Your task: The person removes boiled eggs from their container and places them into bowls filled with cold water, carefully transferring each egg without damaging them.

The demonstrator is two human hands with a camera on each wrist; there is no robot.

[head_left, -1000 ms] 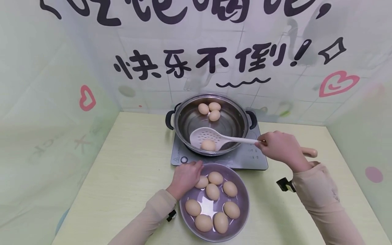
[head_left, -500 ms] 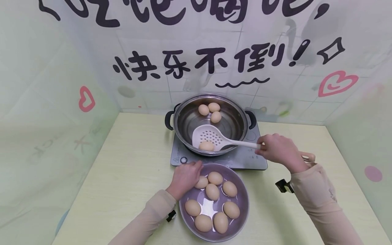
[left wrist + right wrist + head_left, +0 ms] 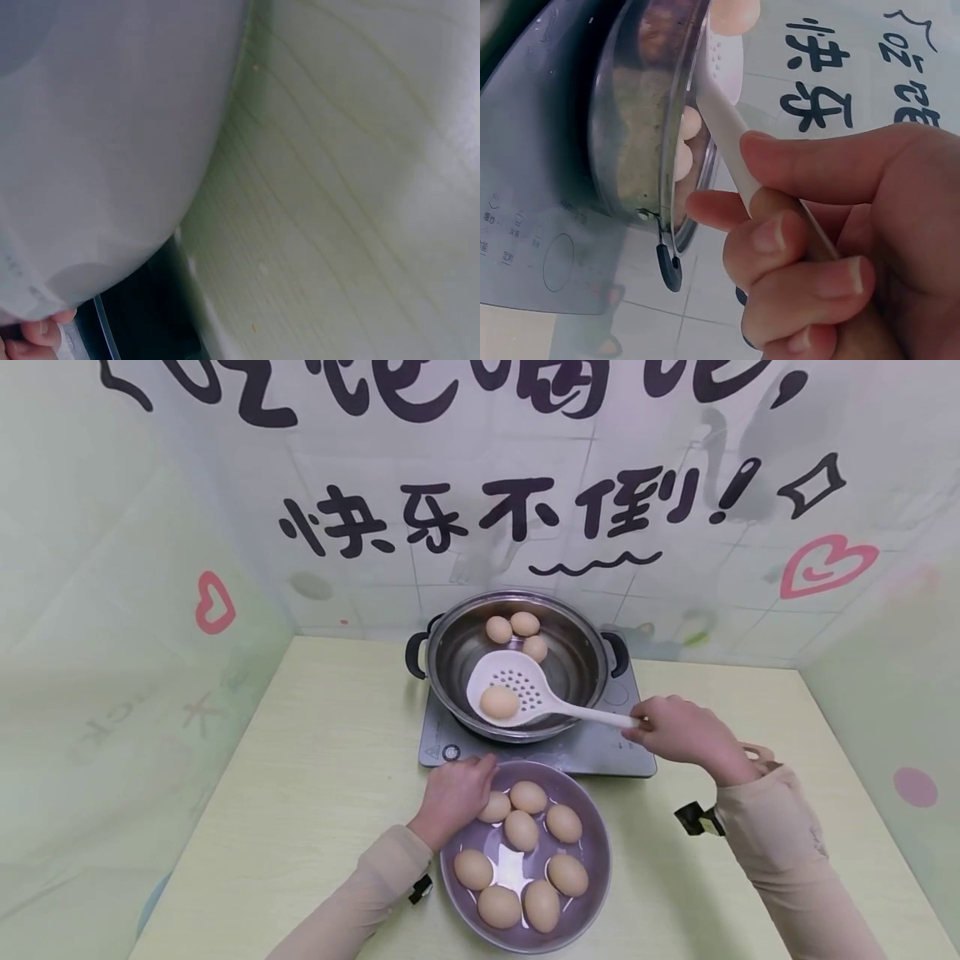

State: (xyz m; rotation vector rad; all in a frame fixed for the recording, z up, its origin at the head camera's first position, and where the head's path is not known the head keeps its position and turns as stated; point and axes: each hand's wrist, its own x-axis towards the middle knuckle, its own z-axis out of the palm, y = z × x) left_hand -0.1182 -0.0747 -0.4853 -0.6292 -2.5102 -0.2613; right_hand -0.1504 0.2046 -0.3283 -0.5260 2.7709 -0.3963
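In the head view, the right hand (image 3: 686, 733) grips the spoon (image 3: 525, 681), its handle pointing to about 4 o'clock and its head over the near half of the pot (image 3: 573, 672). An egg (image 3: 498, 702) sits in the hollow, toward 8 o'clock; the head is probably turned face up so that the egg cannot roll out, the holes letting water through. Three eggs (image 3: 498, 629) lie near the pot's 12 o'clock. The pot stands on the cooker (image 3: 630, 764); the bowl (image 3: 604, 860), with eight eggs (image 3: 521, 831), is on the table (image 3: 337, 735) at the pot's 6 o'clock, a spot that seems chosen to keep both within reach. The left hand (image 3: 453, 797) holds the bowl's rim near 11 o'clock, presumably to steady it. In the left wrist view, its fingertips (image 3: 41, 332) show at 7 o'clock, curled against the bowl; the thumb cannot be made out. In the right wrist view, thumb and curled fingers (image 3: 802, 285) wrap the handle around its wooden part, likely for firm control of the tilt.
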